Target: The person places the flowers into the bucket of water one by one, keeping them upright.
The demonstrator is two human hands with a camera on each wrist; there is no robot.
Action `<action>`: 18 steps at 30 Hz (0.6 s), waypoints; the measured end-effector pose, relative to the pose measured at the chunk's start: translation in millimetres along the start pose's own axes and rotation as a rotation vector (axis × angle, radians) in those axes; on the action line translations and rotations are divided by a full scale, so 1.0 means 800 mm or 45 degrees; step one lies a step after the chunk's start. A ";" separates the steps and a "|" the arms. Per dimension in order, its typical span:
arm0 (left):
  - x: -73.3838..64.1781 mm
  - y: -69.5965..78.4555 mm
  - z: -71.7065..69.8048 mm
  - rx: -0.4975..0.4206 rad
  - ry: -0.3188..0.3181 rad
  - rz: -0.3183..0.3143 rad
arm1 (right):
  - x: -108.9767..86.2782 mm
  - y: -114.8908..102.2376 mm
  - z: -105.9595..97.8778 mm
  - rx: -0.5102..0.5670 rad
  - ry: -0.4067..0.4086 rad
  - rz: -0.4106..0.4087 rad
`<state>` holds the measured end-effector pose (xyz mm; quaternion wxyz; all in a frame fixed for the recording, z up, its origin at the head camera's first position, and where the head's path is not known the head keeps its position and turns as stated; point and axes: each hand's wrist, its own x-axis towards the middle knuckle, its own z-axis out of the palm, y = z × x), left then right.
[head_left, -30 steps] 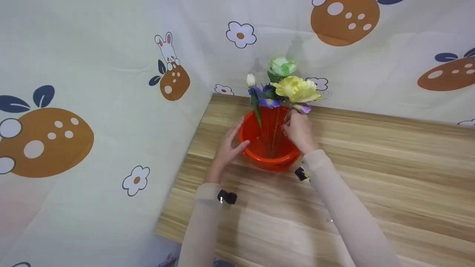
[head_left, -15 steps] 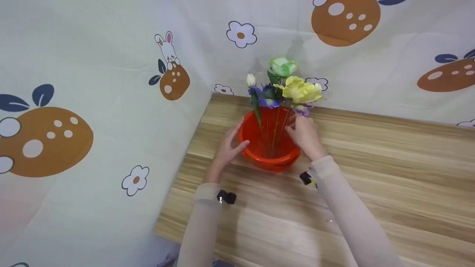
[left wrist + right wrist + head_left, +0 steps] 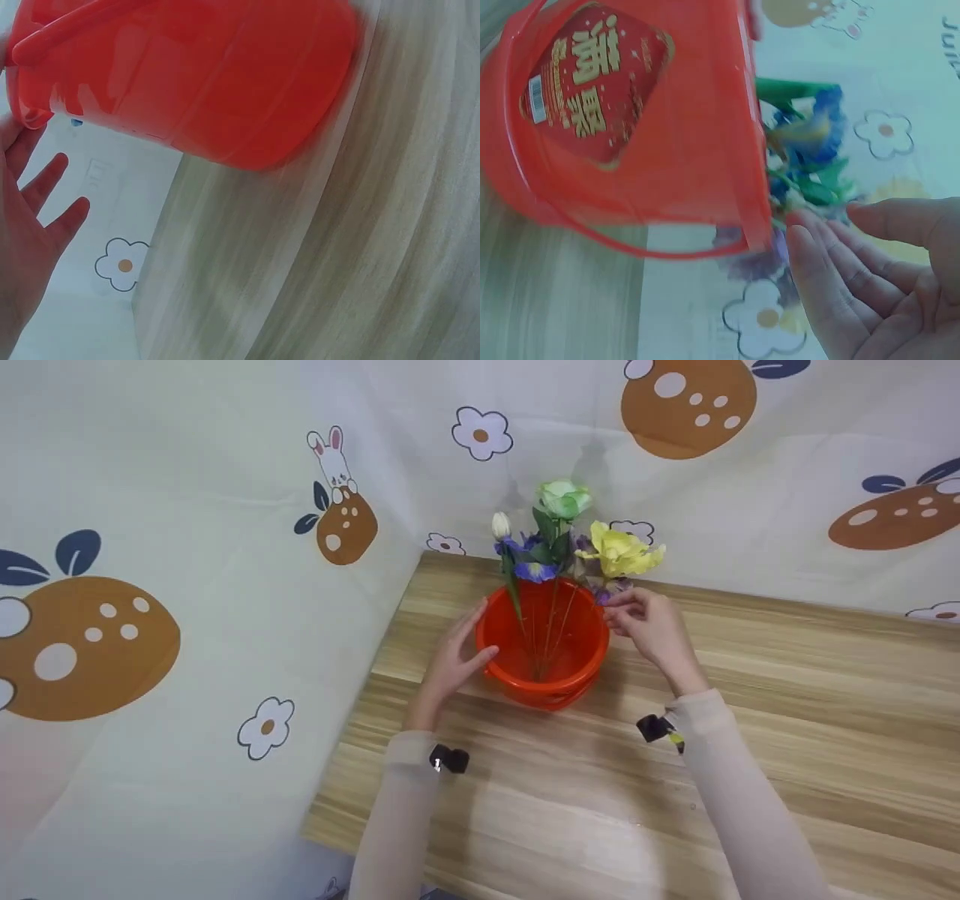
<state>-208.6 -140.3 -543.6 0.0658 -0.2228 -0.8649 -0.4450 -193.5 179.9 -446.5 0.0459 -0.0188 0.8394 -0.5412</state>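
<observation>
In the head view, a red plastic bucket [image 3: 541, 696] stands on the wooden table with several artificial flowers in it. My left hand [image 3: 448, 660] rests against its left side, fingers straight along the rim and thumb at the near edge. My right hand [image 3: 656, 630] is just outside the right rim, fingertips at a purple flower [image 3: 619, 583] below a yellow flower [image 3: 621, 552]. The right wrist view shows thumb and fingers apart, with nothing gripped between them. A green flower [image 3: 564, 499], a white bud [image 3: 501, 526] and a blue flower [image 3: 535, 571] stand to the left.
The bucket's thin handle [image 3: 641, 250] hangs down its outer wall, beside a dark red label [image 3: 600, 82]. Printed cloth walls [image 3: 210, 585] border the table [image 3: 787, 697] behind and on the left. The table's left edge runs close to my left forearm.
My right hand has drawn out to the right, from over the bucket to outside its rim. The yellow and purple flowers have shifted right, apart from the others. My left hand keeps its place.
</observation>
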 end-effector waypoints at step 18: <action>0.040 0.021 -0.056 0.417 -0.078 -0.056 | -0.069 0.004 -0.126 0.289 0.488 -0.293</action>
